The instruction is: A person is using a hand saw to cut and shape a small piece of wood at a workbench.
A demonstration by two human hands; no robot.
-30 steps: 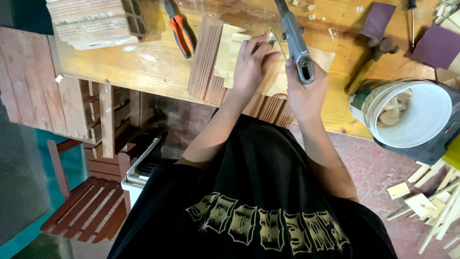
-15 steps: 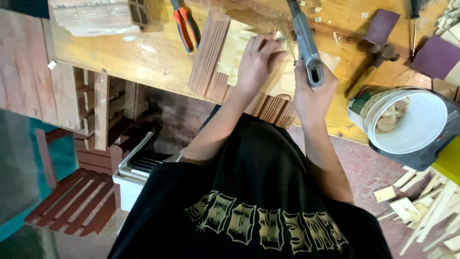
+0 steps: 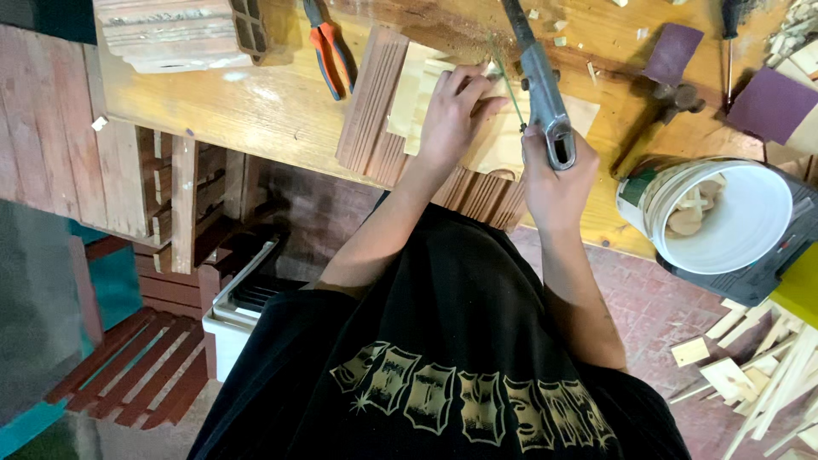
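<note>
My right hand [image 3: 558, 175] grips the grey metal handle of a hacksaw [image 3: 541, 81] whose frame runs up and away over the wooden workbench [image 3: 256, 111]. My left hand [image 3: 452, 115] presses flat on pale wooden pieces [image 3: 417, 89] that lie on a ribbed brown board [image 3: 371, 102] at the bench's front edge. The thin saw blade passes just right of my left fingers. My dark shirt fills the lower middle of the view.
Orange-handled pliers [image 3: 328, 47] lie left of the board. A stack of wood [image 3: 179, 30] sits at the far left. A white bucket [image 3: 724, 213] with wood bits stands right. Purple sandpaper sheets [image 3: 771, 102] and a hammer [image 3: 660, 111] lie beyond. Wood offcuts [image 3: 758, 366] litter the floor.
The view has shifted slightly and the saw handle has moved a little along its line; my left hand stays pressed on the pale wood.
</note>
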